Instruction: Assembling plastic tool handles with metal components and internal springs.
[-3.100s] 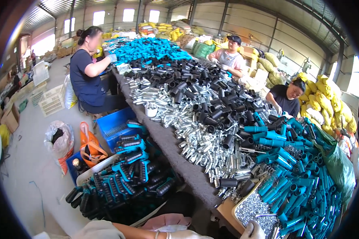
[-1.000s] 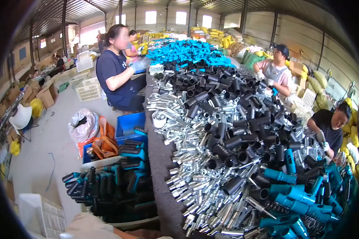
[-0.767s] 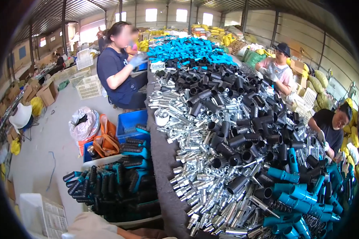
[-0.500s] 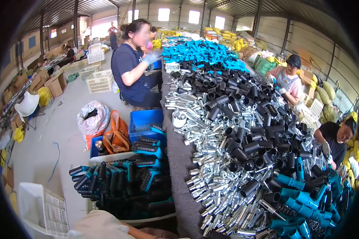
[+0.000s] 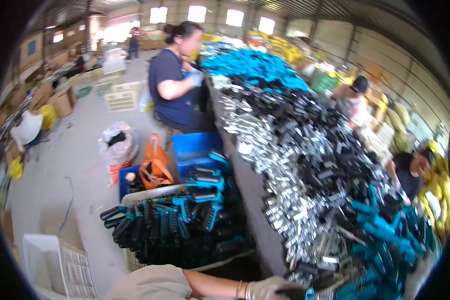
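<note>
My left hand (image 5: 266, 289), in a pale glove with a band at the wrist, is at the lower edge beside the table. Its fingers close round a dark tool handle (image 5: 296, 293) with a teal end, partly cut off by the frame. My right hand (image 5: 419, 276), also pale-gloved, shows as a smear at the lower right, near the teal tubular housings (image 5: 380, 227); its fingers cannot be made out. Between the hands lie loose silver metal rods and fittings (image 5: 297, 220). Black sleeves (image 5: 330, 165) are heaped beyond them.
A pale crate (image 5: 130, 197) full of black-and-teal handles stands left of the table (image 5: 257, 200). Behind it are a blue bin (image 5: 195, 150), an orange bag (image 5: 155, 167) and a white sack (image 5: 117, 142). A co-worker (image 5: 177, 82) sits at the table's left side; two people are on the right.
The view has swung and blurred. My left forearm has reached rightward, bringing its gloved hand and the handle into sight; my right glove now shows at lower right. The left co-worker's raised hand has lowered.
</note>
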